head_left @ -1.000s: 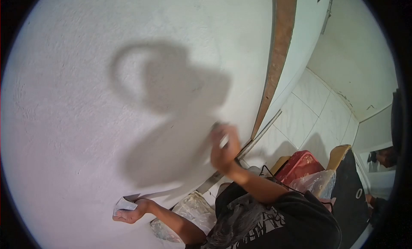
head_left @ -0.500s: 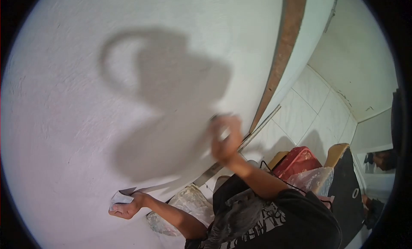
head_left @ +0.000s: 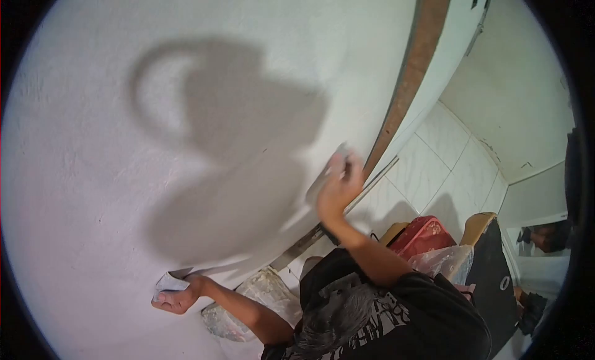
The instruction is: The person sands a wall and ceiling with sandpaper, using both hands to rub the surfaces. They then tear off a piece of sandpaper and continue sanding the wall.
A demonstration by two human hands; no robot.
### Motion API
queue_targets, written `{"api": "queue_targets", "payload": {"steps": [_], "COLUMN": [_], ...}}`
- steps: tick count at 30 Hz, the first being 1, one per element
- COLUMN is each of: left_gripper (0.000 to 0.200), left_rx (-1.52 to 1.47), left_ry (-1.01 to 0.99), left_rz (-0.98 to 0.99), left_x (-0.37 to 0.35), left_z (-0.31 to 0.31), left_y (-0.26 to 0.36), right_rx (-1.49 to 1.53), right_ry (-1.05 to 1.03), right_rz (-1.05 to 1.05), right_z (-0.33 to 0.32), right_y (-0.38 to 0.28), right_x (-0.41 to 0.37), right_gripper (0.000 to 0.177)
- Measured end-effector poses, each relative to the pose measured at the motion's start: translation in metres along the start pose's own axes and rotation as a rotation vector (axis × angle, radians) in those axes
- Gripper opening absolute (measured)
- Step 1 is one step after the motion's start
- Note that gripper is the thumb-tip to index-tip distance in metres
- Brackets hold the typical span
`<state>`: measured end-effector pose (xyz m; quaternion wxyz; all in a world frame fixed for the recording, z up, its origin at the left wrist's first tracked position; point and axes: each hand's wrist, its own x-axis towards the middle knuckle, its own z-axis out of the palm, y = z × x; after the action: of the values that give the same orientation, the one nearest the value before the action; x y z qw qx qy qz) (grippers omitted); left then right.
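My left hand (head_left: 176,298) is closed round a folded grey-white sheet (head_left: 168,282) close to the lower left of the white wall (head_left: 93,174). Nearer the wall's right side, my right hand (head_left: 341,183) is raised with its fingers curled and blurred. A small grey thing shows at its fingertips, too smeared to name. A shadow lies beside this hand on the wall.
A brown strip (head_left: 406,87) edges the wall. Beyond it are white floor tiles (head_left: 443,149), a red item (head_left: 423,236), clear plastic (head_left: 443,261) and a black panel (head_left: 496,285). A whitish bag (head_left: 266,288) lies below the wall.
My right hand has moved up and to the right along the wall. My left hand has shifted slightly left in view, still holding the sheet.
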<state>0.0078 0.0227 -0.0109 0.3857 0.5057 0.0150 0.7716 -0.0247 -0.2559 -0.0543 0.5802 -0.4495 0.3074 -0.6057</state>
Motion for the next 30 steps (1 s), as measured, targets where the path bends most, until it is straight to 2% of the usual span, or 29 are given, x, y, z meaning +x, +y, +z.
{"api": "queue_targets", "payload": {"steps": [1,3,7,9,10,12,13,15,16,17,19,20,22,23,25,26,27,29,30], "left_gripper": [0.029,0.030,0.031,0.031,0.031,0.032,0.032,0.033,0.033,0.033,0.033,0.033,0.032,0.032,0.030,0.030,0.029,0.029,0.029], "left_rx": [-0.014,-0.042,-0.051,-0.036,-0.043,-0.069,-0.077,-0.072,-0.060,-0.029,0.012,-0.002,-0.048,-0.056,-0.086,-0.080,-0.066,-0.051,-0.075], "left_ry": [0.000,-0.023,-0.060,-0.049,-0.042,-0.041,-0.054,-0.067,-0.066,-0.075,-0.073,-0.064,-0.040,-0.043,-0.050,-0.049,-0.063,-0.069,-0.046], "left_rz": [-0.007,-0.017,0.006,0.019,0.020,0.015,0.017,0.035,0.054,0.090,0.124,0.079,0.018,0.016,-0.029,-0.021,-0.023,-0.028,-0.036], "left_x": [-0.001,-0.004,0.000,0.004,0.003,-0.001,-0.002,-0.001,0.001,0.002,0.004,0.003,-0.001,-0.003,-0.002,0.000,0.001,0.001,0.001], "left_z": [0.006,0.011,0.003,-0.001,0.000,0.007,0.008,0.004,0.001,-0.004,-0.006,-0.005,0.004,0.006,0.004,0.002,0.000,0.000,0.001], "left_y": [0.006,0.013,0.003,0.004,0.006,0.009,0.009,0.008,0.005,-0.004,-0.004,-0.002,0.009,0.011,0.011,0.009,0.008,0.007,0.006], "right_rx": [0.001,-0.030,-0.161,0.044,0.050,-0.072,-0.081,-0.065,-0.072,-0.061,-0.009,-0.007,-0.105,-0.107,-0.179,-0.214,-0.211,0.016,0.025], "right_ry": [0.014,-0.324,-0.176,0.042,0.044,-0.236,-0.222,-0.375,-0.229,-0.082,0.012,0.006,-0.359,-0.350,-0.167,-0.022,-0.032,0.043,0.034], "right_rz": [-0.014,-0.241,-0.253,0.219,0.210,-0.171,-0.168,-0.249,-0.221,-0.015,0.090,0.083,-0.289,-0.291,-0.562,-0.309,-0.302,-0.062,-0.015], "right_z": [-0.003,-0.013,-0.014,-0.013,-0.015,-0.022,-0.026,-0.028,-0.022,-0.015,-0.009,-0.010,-0.015,-0.014,-0.005,0.000,0.003,0.009,0.007], "right_y": [-0.003,-0.011,0.003,0.000,0.001,0.003,0.003,0.003,0.003,0.001,0.001,-0.002,-0.013,-0.010,-0.004,-0.004,-0.006,-0.009,-0.008], "right_x": [-0.009,-0.033,0.025,0.056,0.049,0.029,0.029,0.028,0.038,0.051,0.062,0.054,0.031,0.037,0.056,0.067,0.067,0.071,0.055], "right_gripper": [0.001,0.006,0.005,0.004,0.004,0.005,0.005,0.007,0.006,0.006,0.006,0.006,0.008,0.008,0.009,0.011,0.011,0.013,0.013]}}
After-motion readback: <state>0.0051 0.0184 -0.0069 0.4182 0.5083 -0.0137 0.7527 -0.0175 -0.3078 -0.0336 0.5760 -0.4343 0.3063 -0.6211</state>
